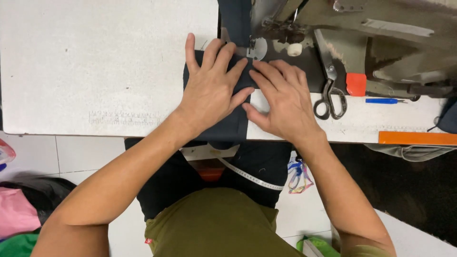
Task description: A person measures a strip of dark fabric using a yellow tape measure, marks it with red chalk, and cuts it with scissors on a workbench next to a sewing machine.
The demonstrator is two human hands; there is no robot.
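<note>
The dark cloth point(232, 124), draped over the white table's point(95, 71) front edge below the sewing machine point(285, 28), is pressed flat by the left hand point(209, 93) and right hand point(283, 102), fingers spread wide, forearms angled inward, scissors point(329, 93) nearby.

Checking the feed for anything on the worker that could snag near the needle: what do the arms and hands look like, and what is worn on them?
Both forearms are bare up to the frame edge. The left hand and right hand wear no gloves, and no rings, watch or bracelet show. Fingernails are short. An olive-green garment covers the torso; a sliver of matching fabric shows at the right upper arm.
</note>
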